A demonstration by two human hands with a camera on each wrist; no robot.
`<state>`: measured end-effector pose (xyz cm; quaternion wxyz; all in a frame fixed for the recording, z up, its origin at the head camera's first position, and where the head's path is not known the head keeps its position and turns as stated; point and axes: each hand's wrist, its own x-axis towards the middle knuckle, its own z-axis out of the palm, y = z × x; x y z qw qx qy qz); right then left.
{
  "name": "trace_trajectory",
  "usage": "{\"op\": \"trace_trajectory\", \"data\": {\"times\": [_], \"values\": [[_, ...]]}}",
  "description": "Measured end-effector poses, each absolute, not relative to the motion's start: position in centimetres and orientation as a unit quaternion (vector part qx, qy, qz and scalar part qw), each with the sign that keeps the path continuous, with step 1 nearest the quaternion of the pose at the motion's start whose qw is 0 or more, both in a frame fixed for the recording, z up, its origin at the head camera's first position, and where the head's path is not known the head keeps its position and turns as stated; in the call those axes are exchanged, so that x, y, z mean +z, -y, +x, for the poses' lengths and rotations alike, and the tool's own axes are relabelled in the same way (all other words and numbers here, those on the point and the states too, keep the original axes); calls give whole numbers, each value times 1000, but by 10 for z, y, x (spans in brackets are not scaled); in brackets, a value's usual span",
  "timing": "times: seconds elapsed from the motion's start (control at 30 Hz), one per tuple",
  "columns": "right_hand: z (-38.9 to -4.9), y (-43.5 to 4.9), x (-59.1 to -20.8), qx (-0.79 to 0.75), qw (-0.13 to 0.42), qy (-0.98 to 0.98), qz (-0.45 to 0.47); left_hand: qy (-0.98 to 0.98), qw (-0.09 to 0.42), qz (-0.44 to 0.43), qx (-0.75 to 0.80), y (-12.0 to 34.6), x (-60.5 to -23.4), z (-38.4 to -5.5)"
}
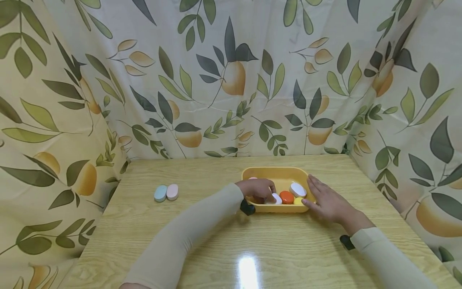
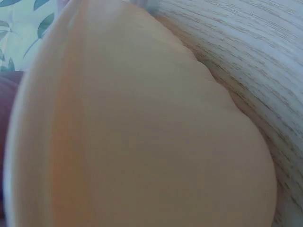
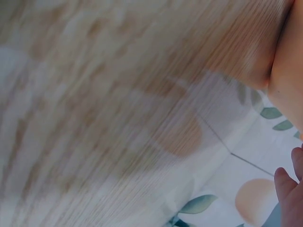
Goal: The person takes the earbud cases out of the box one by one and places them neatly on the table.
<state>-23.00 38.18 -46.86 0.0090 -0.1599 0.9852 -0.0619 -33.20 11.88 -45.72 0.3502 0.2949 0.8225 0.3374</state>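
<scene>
A yellow rectangular tray (image 1: 279,209) holds several smooth, rounded oval pieces. My left hand (image 1: 257,189) reaches over its left end, with bent fingers down at a pale white piece (image 1: 277,198); the thumb is hidden, so a pinch cannot be made out. Next to that lie an orange-red piece (image 1: 286,197), a white oval piece (image 1: 298,190) and a yellow piece (image 1: 298,201). With fingers extended, my right hand (image 1: 330,202) rests against the tray's right end, thumb at the front corner. The tray's outer wall (image 2: 170,123) fills most of the left wrist view.
To the left on the wooden table (image 1: 202,249), a light blue piece (image 1: 160,193) and a pale pink piece (image 1: 172,192) lie side by side. Leaf-and-fruit patterned curtains (image 1: 231,120) enclose the table at the back and both sides.
</scene>
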Motion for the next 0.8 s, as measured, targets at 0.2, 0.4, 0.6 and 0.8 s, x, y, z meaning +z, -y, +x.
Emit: {"op": "trace_trajectory", "data": {"times": [0.2, 0.4, 0.6, 0.8], "values": [[-231, -381, -469, -62, 11, -986, -156, -792, 370, 287, 390, -117, -455, -333], [-232, -382, -469, -62, 12, -986, -154, -748, 393, 260, 468, -115, -449, -334], [-233, -382, -471, -62, 11, -986, -155, -728, 396, 237, 506, -111, -446, -337], [-232, -382, -469, -68, 10, -985, -157, -711, 396, 223, 537, -105, -443, -338]]}}
